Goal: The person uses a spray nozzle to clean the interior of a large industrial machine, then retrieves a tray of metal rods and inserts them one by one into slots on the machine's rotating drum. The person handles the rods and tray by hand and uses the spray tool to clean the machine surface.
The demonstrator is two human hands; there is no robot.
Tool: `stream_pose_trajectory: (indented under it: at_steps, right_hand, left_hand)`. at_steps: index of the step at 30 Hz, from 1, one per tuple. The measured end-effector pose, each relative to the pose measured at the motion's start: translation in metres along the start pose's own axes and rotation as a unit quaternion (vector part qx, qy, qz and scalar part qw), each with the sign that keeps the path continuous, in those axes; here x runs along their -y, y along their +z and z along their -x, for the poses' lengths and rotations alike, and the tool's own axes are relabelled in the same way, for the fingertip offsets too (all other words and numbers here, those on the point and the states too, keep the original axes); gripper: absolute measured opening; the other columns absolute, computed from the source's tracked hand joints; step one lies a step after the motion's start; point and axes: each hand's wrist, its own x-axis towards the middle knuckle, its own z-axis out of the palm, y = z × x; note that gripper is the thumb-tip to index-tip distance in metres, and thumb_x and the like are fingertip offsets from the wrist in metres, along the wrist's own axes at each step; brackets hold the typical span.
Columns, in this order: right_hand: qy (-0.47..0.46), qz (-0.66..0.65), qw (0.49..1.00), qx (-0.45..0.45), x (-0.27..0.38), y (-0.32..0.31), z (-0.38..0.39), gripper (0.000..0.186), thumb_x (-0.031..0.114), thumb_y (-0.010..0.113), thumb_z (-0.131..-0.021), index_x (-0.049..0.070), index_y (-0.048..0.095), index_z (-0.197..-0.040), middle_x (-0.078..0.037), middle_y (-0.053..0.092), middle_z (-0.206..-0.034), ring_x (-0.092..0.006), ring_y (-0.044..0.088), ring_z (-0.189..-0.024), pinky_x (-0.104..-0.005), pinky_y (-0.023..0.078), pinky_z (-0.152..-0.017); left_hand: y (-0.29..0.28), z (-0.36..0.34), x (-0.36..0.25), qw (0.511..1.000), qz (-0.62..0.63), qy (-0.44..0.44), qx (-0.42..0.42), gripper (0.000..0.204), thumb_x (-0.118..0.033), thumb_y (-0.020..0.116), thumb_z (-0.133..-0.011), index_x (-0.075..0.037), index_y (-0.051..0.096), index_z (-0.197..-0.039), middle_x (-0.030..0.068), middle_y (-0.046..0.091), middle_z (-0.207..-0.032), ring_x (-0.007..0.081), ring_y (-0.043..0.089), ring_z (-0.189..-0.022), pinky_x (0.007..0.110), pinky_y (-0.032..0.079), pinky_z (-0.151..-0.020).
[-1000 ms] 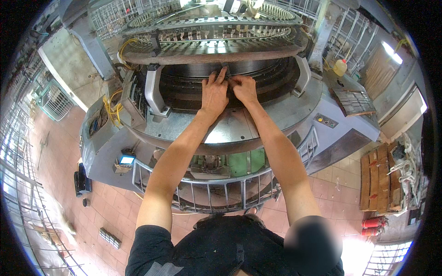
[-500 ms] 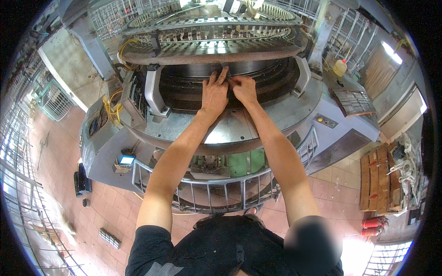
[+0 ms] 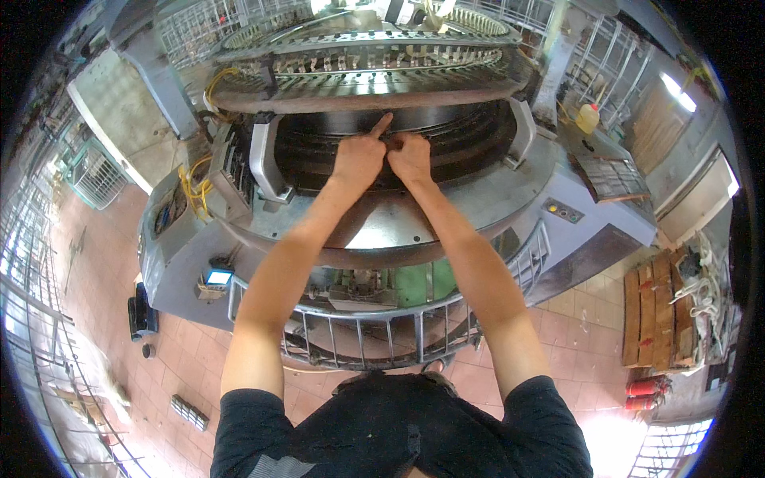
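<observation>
Both hands are at the dark ringed opening of a large circular knitting machine [image 3: 478, 203], under its upper ring. My left hand [image 3: 358, 158] has its index finger stretched forward, the tip against the dark metal cylinder [image 3: 434, 117]. Its other fingers are bent down and partly hidden, and I see nothing held. Close beside it on the right, my right hand [image 3: 411, 159] is closed, fingers curled in a pinch near the cylinder's lower edge. Whatever lies between those fingertips is too small or hidden to make out.
Grey metal brackets [image 3: 265, 159] flank the opening. A curved guard rail [image 3: 390, 342] runs between my body and the machine. A small lit screen [image 3: 217, 277] stands at left, a control panel [image 3: 563, 210] at right. A yellow bottle [image 3: 588, 118] sits farther right, above wooden crates [image 3: 649, 311].
My left hand has shifted slightly left and its middle finger has folded down, leaving the index finger extended. My right hand has moved a little left and nearer to me, still closed.
</observation>
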Motion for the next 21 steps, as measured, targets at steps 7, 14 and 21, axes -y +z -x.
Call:
stream_pose_trajectory:
  at_steps: [7, 14, 21]
  right_hand:
    - [0.181, 0.027, 0.977, 0.114, 0.017, -0.007, -0.008, 0.030, 0.029, 0.070, -0.085, 0.000, 0.073, -0.082, -0.023, 0.072, -0.083, -0.0354, 0.072, -0.086, -0.0425, 0.057, -0.079]
    - [0.236, -0.094, 0.954, 0.158, 0.022, -0.020, -0.001, 0.026, 0.018, 0.077, -0.086, -0.006, 0.069, -0.089, -0.014, 0.069, -0.067, -0.0193, 0.068, -0.057, -0.0317, 0.055, -0.055]
    - [0.156, 0.056, 0.979, 0.116, 0.018, -0.016, 0.004, 0.018, 0.013, 0.078, -0.081, -0.004, 0.071, -0.080, -0.014, 0.070, -0.065, -0.0208, 0.072, -0.065, -0.0340, 0.057, -0.061]
  left_hand:
    - [0.008, 0.001, 0.040, 0.994, 0.050, 0.084, -0.056, 0.095, 0.001, 0.065, -0.073, -0.019, 0.028, -0.159, 0.0116, 0.075, -0.089, 0.0261, 0.072, -0.068, 0.040, 0.056, -0.060]
    - [0.009, 0.001, 0.044, 0.997, 0.033, 0.075, 0.000, 0.101, 0.000, 0.065, -0.074, -0.022, 0.019, -0.161, 0.0119, 0.074, -0.078, 0.0270, 0.072, -0.069, 0.041, 0.056, -0.060]
    - [0.004, 0.004, 0.038, 0.997, 0.050, 0.050, -0.005, 0.098, -0.002, 0.065, -0.074, -0.020, 0.022, -0.160, 0.0130, 0.074, -0.082, 0.0270, 0.073, -0.073, 0.041, 0.057, -0.065]
